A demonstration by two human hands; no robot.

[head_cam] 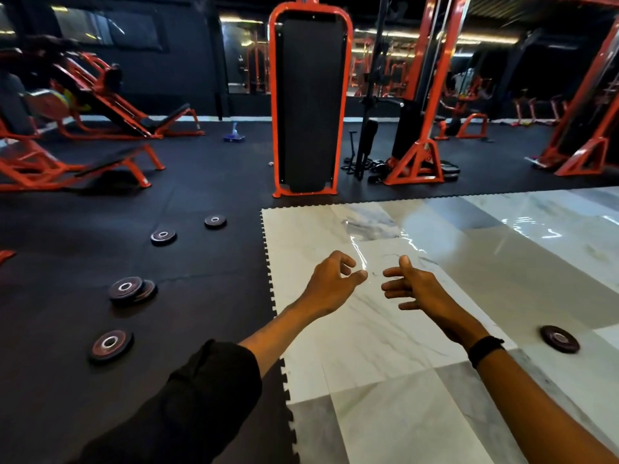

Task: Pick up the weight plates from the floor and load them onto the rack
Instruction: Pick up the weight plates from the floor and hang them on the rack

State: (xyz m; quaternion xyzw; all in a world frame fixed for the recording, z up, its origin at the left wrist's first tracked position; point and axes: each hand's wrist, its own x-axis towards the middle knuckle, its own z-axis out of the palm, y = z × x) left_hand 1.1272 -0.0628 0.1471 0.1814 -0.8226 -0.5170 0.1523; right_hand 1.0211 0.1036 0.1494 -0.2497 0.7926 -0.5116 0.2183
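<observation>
Both hands are held out in front over the pale marble floor [385, 329], and neither holds anything. The left hand [330, 284] has its fingers loosely curled, thumb and forefinger tips near each other but with nothing between them. The right hand [413, 284] is more spread — thumb up, fingers pointing toward the left hand, a small gap between the two. A black band [485, 349] sits on the right wrist, and a dark rolled sleeve [207, 390] covers the left upper arm.

The weight plates all lie flat on the floor. One plate [559, 338] rests on the marble just right of the right forearm. The others are on the black rubber mat [67, 246] to the left, in a loose line running away from the camera: a near plate [111, 345], then a pair of overlapping plates [131, 290], then a single plate [163, 236], then the far plate [215, 222].

Beyond the mat's edge stands a tall orange frame [310, 98] with a black panel — more orange gym machines [77, 105] line the dark background.
</observation>
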